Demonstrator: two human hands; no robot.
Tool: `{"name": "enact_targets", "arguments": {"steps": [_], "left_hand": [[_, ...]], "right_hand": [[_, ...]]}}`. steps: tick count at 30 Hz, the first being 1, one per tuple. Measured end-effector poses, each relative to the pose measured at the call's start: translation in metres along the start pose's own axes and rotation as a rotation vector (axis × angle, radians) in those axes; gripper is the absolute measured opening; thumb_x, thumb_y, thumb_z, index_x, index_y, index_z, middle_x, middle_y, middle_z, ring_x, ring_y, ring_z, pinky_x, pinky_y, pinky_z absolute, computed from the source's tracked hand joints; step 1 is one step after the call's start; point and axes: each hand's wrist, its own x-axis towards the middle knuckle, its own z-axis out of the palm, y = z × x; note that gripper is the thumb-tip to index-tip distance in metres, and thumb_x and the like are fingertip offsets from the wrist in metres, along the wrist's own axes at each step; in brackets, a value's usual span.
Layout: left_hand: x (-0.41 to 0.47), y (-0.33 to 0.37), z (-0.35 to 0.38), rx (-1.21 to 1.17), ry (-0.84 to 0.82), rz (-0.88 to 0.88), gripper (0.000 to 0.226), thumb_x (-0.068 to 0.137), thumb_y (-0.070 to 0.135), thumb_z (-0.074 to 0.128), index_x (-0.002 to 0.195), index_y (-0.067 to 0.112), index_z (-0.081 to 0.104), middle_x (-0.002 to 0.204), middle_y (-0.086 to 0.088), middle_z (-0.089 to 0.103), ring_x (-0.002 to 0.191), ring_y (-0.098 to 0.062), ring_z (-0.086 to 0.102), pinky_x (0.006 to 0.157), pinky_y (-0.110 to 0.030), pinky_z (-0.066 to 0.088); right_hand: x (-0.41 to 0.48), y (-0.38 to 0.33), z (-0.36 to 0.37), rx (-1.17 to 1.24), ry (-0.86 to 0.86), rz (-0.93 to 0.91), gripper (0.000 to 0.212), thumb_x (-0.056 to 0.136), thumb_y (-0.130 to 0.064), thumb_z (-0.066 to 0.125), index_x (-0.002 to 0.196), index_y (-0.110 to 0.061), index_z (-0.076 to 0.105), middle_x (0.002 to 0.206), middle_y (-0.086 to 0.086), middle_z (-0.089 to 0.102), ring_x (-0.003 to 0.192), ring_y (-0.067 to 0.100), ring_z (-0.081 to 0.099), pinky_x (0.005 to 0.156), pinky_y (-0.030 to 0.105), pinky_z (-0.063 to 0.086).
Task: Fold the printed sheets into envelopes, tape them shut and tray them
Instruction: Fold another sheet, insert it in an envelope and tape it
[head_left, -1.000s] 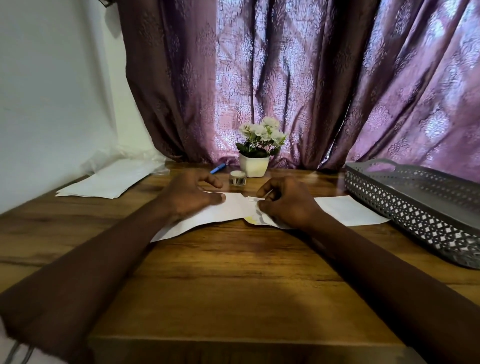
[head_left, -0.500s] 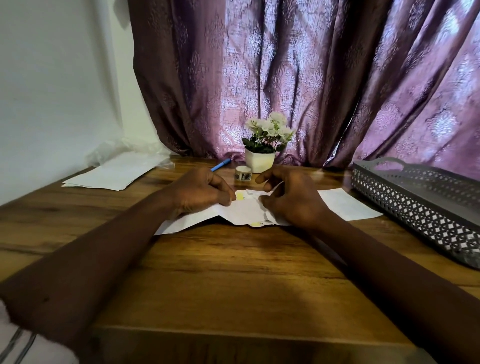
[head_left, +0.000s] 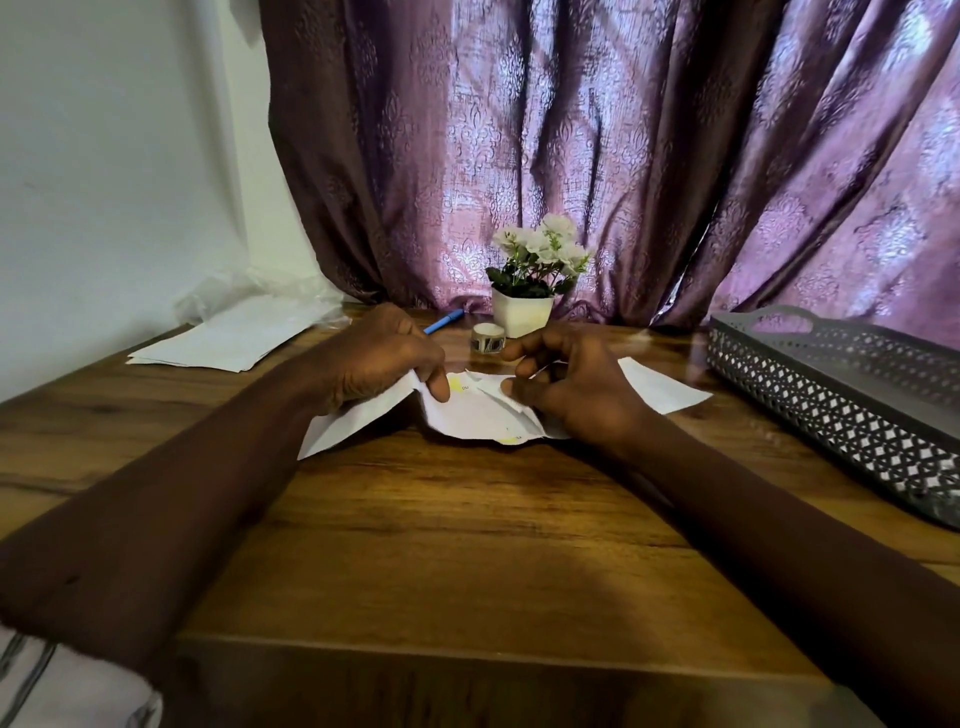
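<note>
The printed sheet (head_left: 475, 418) lies mid-bench (head_left: 467, 530), partly folded, with its centre puckered up off the wood. A second ago it lay flatter under the left fingers. The left hand (head_left: 376, 358) now has its fingers curled and pinches the sheet's raised left fold between thumb and fingers, and a yellow printed patch shows just beside the thumb. The right hand (head_left: 576, 387) has closed in from 3 o'clock and pinches a small flap at the sheet's right side with curled fingers. The tape roll (head_left: 488, 339) stands at 12 o'clock from the sheet, with the blue pen (head_left: 444, 320) at 11 o'clock and the flower pot (head_left: 522, 313) just behind the roll. The grey perforated tray (head_left: 841, 400) sits at 3 o'clock, well apart. A stack of sheets (head_left: 234, 340) rests at 10 o'clock, unmoved.
</note>
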Motion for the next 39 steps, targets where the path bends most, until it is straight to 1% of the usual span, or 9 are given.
{"name": "enact_targets", "arguments": {"steps": [4, 10, 15, 18, 21, 24, 27, 34, 39], "left_hand": [[0.001, -0.003, 0.004, 0.016, -0.051, -0.068, 0.024, 0.067, 0.020, 0.060, 0.053, 0.019, 0.079, 0.072, 0.004, 0.076, 0.090, -0.014, 0.062, 0.094, -0.032, 0.045], [0.006, -0.009, 0.011, -0.003, -0.029, -0.068, 0.011, 0.077, 0.014, 0.074, 0.075, 0.014, 0.084, 0.089, -0.008, 0.080, 0.102, -0.026, 0.071, 0.104, -0.047, 0.053], [0.010, -0.016, 0.013, 0.054, 0.021, -0.025, 0.013, 0.085, 0.005, 0.074, 0.084, 0.014, 0.083, 0.088, 0.004, 0.081, 0.092, -0.008, 0.073, 0.102, -0.041, 0.055], [0.011, -0.022, 0.019, 0.187, 0.001, 0.089, 0.008, 0.083, 0.028, 0.083, 0.090, 0.025, 0.080, 0.095, 0.012, 0.079, 0.095, -0.005, 0.072, 0.098, -0.043, 0.057], [0.011, -0.016, 0.023, 0.339, 0.001, 0.143, 0.042, 0.075, 0.071, 0.068, 0.099, 0.037, 0.072, 0.099, 0.015, 0.074, 0.094, -0.007, 0.068, 0.089, -0.042, 0.057], [0.010, -0.004, 0.011, 0.577, 0.010, 0.047, 0.052, 0.079, 0.084, 0.053, 0.101, 0.037, 0.063, 0.095, 0.010, 0.066, 0.088, -0.014, 0.061, 0.082, -0.035, 0.052], [0.005, -0.002, -0.015, 0.656, -0.052, -0.110, 0.037, 0.084, 0.065, 0.067, 0.099, 0.031, 0.070, 0.097, 0.011, 0.063, 0.095, -0.017, 0.058, 0.083, -0.034, 0.046], [-0.004, -0.025, -0.058, 0.322, -0.191, -0.212, 0.033, 0.075, 0.016, 0.084, 0.107, 0.019, 0.078, 0.109, 0.010, 0.071, 0.103, -0.004, 0.061, 0.078, -0.014, 0.043], [0.001, -0.025, -0.035, 0.174, -0.111, -0.136, 0.044, 0.070, 0.022, 0.093, 0.109, 0.027, 0.074, 0.100, -0.005, 0.079, 0.094, -0.020, 0.073, 0.088, -0.034, 0.055]], "right_hand": [[-0.002, 0.002, 0.007, -0.055, -0.005, 0.009, 0.023, 0.081, -0.010, 0.084, 0.093, -0.026, 0.074, 0.082, -0.005, 0.068, 0.055, 0.001, 0.056, 0.050, 0.021, 0.045], [-0.002, 0.002, 0.007, 0.030, -0.044, 0.024, 0.012, 0.085, -0.010, 0.081, 0.092, -0.017, 0.075, 0.071, -0.005, 0.069, 0.055, 0.010, 0.063, 0.058, 0.027, 0.051], [-0.001, 0.000, 0.007, 0.111, -0.023, 0.061, 0.003, 0.092, -0.007, 0.073, 0.092, -0.009, 0.075, 0.071, 0.001, 0.071, 0.061, 0.015, 0.066, 0.063, 0.030, 0.056], [-0.002, -0.004, 0.006, 0.282, -0.116, 0.128, 0.007, 0.092, 0.000, 0.069, 0.095, -0.004, 0.074, 0.084, 0.006, 0.074, 0.073, 0.019, 0.070, 0.070, 0.027, 0.061], [-0.004, -0.008, 0.005, 0.407, -0.158, 0.116, 0.009, 0.093, 0.000, 0.066, 0.099, -0.001, 0.072, 0.093, 0.013, 0.076, 0.085, 0.027, 0.074, 0.083, 0.032, 0.062], [0.001, -0.004, -0.005, 0.022, -0.072, -0.088, 0.014, 0.091, -0.006, 0.071, 0.101, -0.014, 0.076, 0.101, 0.008, 0.077, 0.095, 0.024, 0.073, 0.090, 0.036, 0.059], [0.007, 0.006, -0.023, -0.515, -0.196, -0.102, 0.032, 0.085, -0.039, 0.078, 0.116, -0.033, 0.073, 0.127, -0.009, 0.066, 0.115, 0.009, 0.061, 0.101, 0.033, 0.049], [0.002, 0.018, -0.019, -0.637, -0.379, 0.106, 0.064, 0.088, -0.081, 0.041, 0.147, -0.054, 0.042, 0.163, -0.015, 0.033, 0.149, 0.015, 0.033, 0.120, 0.038, 0.026], [-0.001, 0.004, -0.003, -0.768, -0.440, 0.064, 0.068, 0.093, -0.078, 0.031, 0.155, -0.051, 0.028, 0.169, -0.008, 0.018, 0.156, 0.017, 0.017, 0.126, 0.047, 0.014]]}}
